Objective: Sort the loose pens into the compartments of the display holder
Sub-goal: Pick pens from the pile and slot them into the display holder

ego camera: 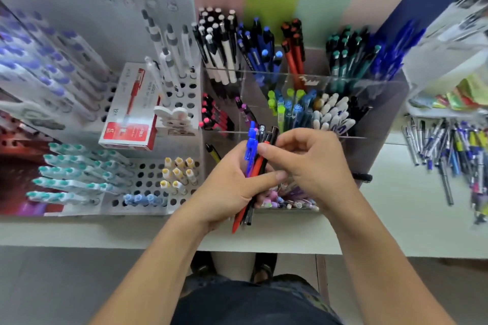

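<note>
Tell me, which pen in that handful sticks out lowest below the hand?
The red pen: its tip pokes out farthest below the left hand, past the black pens beside it.

Held pens (pixel 254 163) blue, red, black; box (pixel 129 113) red-white.

A red and white pen box (pixel 129 111) leans on a white perforated rack (pixel 158 174) at the left. Coloured paper packets (pixel 459 95) lie far right on the table (pixel 396 208).
</note>
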{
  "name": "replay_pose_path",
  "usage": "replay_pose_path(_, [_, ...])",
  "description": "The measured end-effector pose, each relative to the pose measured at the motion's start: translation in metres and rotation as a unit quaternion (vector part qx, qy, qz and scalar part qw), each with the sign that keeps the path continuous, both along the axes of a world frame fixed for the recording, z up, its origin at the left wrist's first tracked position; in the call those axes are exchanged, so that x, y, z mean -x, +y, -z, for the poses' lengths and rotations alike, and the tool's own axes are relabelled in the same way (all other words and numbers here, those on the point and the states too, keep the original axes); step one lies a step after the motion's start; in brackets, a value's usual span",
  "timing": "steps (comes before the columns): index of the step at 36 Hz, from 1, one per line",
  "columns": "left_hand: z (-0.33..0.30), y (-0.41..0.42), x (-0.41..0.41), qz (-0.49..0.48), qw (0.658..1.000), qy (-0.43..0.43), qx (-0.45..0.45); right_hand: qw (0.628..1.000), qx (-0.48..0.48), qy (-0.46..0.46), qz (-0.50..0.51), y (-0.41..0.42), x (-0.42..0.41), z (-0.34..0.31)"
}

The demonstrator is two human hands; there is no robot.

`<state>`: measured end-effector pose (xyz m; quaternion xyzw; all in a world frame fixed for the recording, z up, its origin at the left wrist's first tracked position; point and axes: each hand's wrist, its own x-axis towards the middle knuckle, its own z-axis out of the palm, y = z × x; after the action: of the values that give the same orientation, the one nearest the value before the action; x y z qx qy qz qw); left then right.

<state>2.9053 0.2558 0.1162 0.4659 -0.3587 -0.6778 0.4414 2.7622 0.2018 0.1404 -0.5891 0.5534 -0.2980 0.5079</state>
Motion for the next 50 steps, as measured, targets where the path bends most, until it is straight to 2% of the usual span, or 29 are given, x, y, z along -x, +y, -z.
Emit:
replay_pose_path(4, [-0.004,0.0,0.004,-0.029,0.998,0.05,-0.016,0.996,-0.064,-0.056,0.023,-0.004,0.008,-0.005])
replay_pose_path(8, [-0.01,-0.002,0.009,-0.07,0.995,0.069,-0.029,0.996,-0.032,-0.078,0.026,-0.003,0.013,-0.013])
replay_pose_path(10, [-0.012,-0.005,0.011,-0.09,0.992,0.081,-0.034,0.989,0.038,-0.128,0.065,-0.005,0.017,-0.029])
replay_pose_path(13, [-0.012,-0.01,0.006,-0.109,0.989,0.093,-0.031,0.948,0.237,-0.17,0.126,-0.018,0.026,-0.062])
replay_pose_path(16, [-0.01,-0.014,0.001,-0.109,0.991,0.075,-0.015,0.892,0.408,-0.125,0.151,-0.041,0.032,-0.083])
replay_pose_path(19, [-0.012,-0.016,0.002,-0.128,0.988,0.08,-0.019,0.865,0.471,-0.041,0.167,-0.065,0.025,-0.082])
replay_pose_path(24, [-0.018,-0.017,0.003,-0.17,0.982,0.072,-0.024,0.89,0.424,0.088,0.139,-0.084,0.006,-0.065])
replay_pose_path(30, [-0.02,-0.016,0.0,-0.174,0.983,0.059,-0.006,0.896,0.39,0.169,0.127,-0.093,-0.006,-0.07])
replay_pose_path(34, [-0.019,-0.015,0.0,-0.175,0.983,0.063,0.002,0.892,0.338,0.289,0.079,-0.103,-0.007,-0.065])
replay_pose_path(36, [-0.02,-0.015,0.0,-0.175,0.982,0.068,0.005,0.891,0.335,0.295,0.078,-0.099,-0.007,-0.063])
replay_pose_path(41, [-0.019,-0.012,0.0,-0.184,0.979,0.083,0.009,0.889,0.403,0.183,0.12,-0.055,0.001,-0.062])
replay_pose_path(43, [-0.018,-0.011,0.001,-0.188,0.977,0.097,0.004,0.904,0.39,0.122,0.125,-0.035,0.0,-0.056])
replay_pose_path(45, [-0.017,-0.011,0.002,-0.183,0.978,0.102,0.005,0.943,0.305,0.095,0.096,-0.02,-0.003,-0.045])
replay_pose_path(47, [-0.017,-0.01,0.005,-0.169,0.981,0.1,0.011,0.983,0.166,0.067,0.031,-0.011,-0.005,-0.037])
replay_pose_path(48, [-0.018,-0.01,0.007,-0.16,0.982,0.102,0.011,0.997,0.083,0.008,0.004,-0.006,-0.006,-0.036])
replay_pose_path(50, [-0.019,-0.009,0.01,-0.144,0.984,0.103,0.009,0.991,-0.044,-0.125,0.002,-0.001,-0.006,-0.039])
